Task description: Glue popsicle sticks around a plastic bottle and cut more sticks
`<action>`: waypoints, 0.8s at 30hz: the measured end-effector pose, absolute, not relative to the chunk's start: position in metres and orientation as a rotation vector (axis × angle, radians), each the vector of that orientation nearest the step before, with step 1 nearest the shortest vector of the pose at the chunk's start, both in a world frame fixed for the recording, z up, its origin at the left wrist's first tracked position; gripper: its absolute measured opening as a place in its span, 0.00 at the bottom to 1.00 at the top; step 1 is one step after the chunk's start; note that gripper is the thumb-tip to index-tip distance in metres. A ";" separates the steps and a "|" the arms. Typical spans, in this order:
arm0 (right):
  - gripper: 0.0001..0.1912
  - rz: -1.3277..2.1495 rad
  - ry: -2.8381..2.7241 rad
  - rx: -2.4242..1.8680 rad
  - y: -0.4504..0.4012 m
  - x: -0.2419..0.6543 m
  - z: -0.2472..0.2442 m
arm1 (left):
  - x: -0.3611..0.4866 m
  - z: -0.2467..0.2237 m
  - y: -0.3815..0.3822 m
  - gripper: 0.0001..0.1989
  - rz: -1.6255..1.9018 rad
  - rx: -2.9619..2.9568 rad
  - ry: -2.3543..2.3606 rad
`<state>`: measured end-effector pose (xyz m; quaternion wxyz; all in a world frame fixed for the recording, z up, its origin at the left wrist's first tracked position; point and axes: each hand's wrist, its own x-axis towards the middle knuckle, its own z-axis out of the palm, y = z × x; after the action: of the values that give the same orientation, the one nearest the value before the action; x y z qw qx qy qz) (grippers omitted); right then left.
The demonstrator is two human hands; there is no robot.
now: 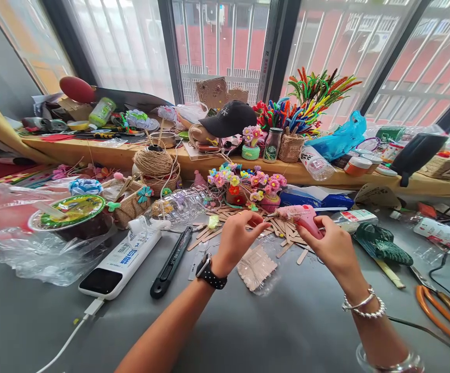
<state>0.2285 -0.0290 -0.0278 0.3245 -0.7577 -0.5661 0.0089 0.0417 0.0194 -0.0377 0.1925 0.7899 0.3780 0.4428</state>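
My right hand (331,243) grips a pink hot glue gun (298,215) by its handle, nozzle pointing left. Close to the nozzle tip is my left hand (242,233), thumb and fingers pinched together; whatever is between them is too small to make out. Below the two hands, a small panel of joined craft sticks (256,267) lies on clear plastic film on the grey table (271,331). Loose wooden craft sticks (287,233) are heaped behind it, partly hidden by my hands and the gun.
Left of my left arm lie a black utility knife (171,261) and a white power bank (122,261) with its cable. Orange-handled scissors (443,316) rest at the right. Pipe-cleaner flowers (240,181), a twine ball (153,163) and a lidded bowl (71,215) stand farther back.
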 end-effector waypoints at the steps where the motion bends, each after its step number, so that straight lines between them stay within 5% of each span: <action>1: 0.20 0.021 -1.485 -1.985 -0.029 0.228 -0.028 | 0.041 -0.038 0.020 0.11 1.247 2.213 1.067; 24: 0.21 -0.035 -1.409 -2.041 -0.024 0.244 -0.034 | -0.006 -0.009 0.025 0.07 1.309 2.234 1.212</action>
<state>0.2444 -0.0243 -0.0342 0.3245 -0.7782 -0.5375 -0.0135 -0.0062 0.0251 -0.0092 0.1408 0.7737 0.4198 0.4532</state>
